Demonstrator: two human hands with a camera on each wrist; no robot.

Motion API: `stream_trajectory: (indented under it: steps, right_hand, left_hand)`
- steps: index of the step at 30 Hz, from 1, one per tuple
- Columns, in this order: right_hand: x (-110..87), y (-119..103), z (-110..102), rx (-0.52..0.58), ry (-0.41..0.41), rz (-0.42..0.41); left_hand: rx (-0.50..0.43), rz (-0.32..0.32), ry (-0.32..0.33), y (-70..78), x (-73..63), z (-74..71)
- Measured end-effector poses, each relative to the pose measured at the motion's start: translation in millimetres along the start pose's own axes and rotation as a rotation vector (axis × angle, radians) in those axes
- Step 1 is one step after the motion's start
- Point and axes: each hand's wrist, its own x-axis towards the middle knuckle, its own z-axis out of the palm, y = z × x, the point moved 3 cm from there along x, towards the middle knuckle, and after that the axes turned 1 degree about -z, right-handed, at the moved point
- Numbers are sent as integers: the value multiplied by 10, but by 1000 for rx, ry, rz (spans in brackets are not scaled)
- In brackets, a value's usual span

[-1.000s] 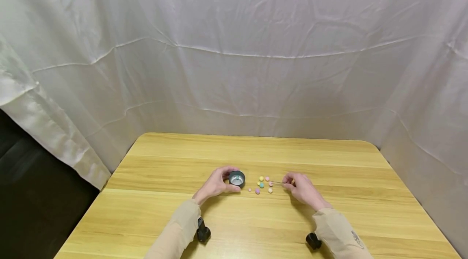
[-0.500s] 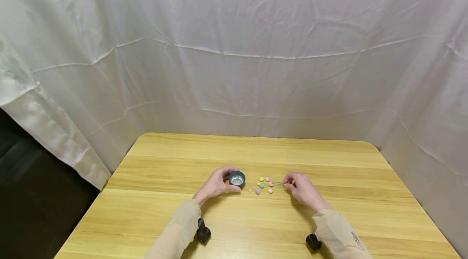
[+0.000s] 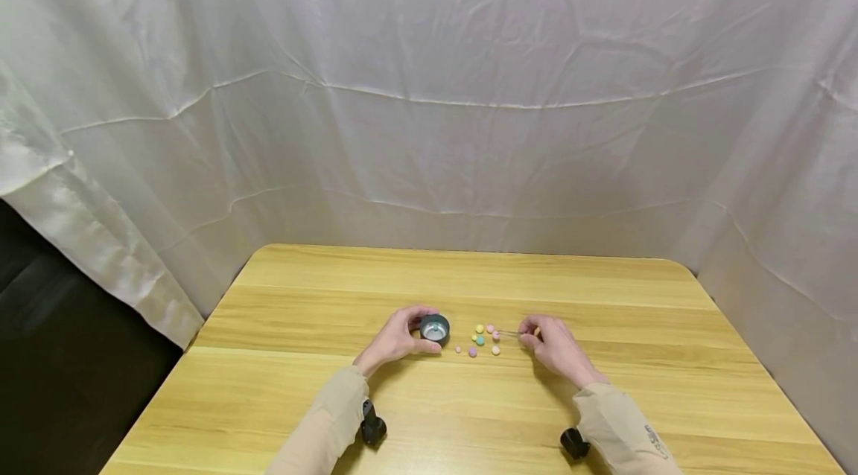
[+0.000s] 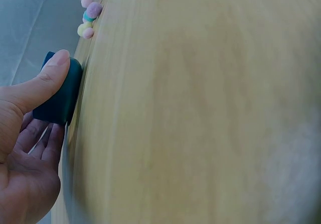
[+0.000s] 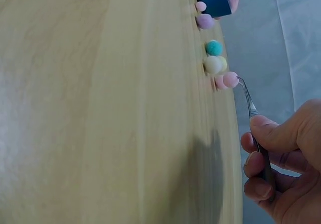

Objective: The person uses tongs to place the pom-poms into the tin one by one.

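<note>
My left hand [image 3: 394, 339] grips a small dark cup [image 3: 446, 330] on the table, thumb on the near side and fingers round the far side. Something teal shows inside against its silvery bottom. Its dark blue-green outer wall [image 4: 62, 98] fills the hand in the left wrist view. My right hand [image 3: 555, 347] holds bent-tip metal tweezers [image 5: 252, 107] between thumb and fingers. The tweezers' tips are at a pink pompom [image 5: 230, 80], which overlaps another pink one. A teal pompom [image 3: 480, 340], a yellow one [image 3: 479, 328] and a purple one [image 3: 472, 352] lie between the hands.
A cream pompom [image 3: 495, 350] and a tiny pink one [image 3: 458, 349] lie nearer the front of the group. The wooden table [image 3: 469, 415] reaches back to a pale hanging curtain [image 3: 429, 147]. Each wrist carries a black camera.
The tweezers' tips and the pink pompom at them have shifted very slightly away from the person. The left hand and the cup have stayed in place.
</note>
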Motion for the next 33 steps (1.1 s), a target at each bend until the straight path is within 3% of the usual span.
stream_trajectory:
  steps: [13, 33]
  right_hand:
    - [12, -61, -33, 17, -4, 13]
    - [61, -262, -71, 19, 19, -47]
  left_hand:
    - [-14, 0, -2, -8, 2, 1]
    - [-13, -2, -3, -4, 3, 9]
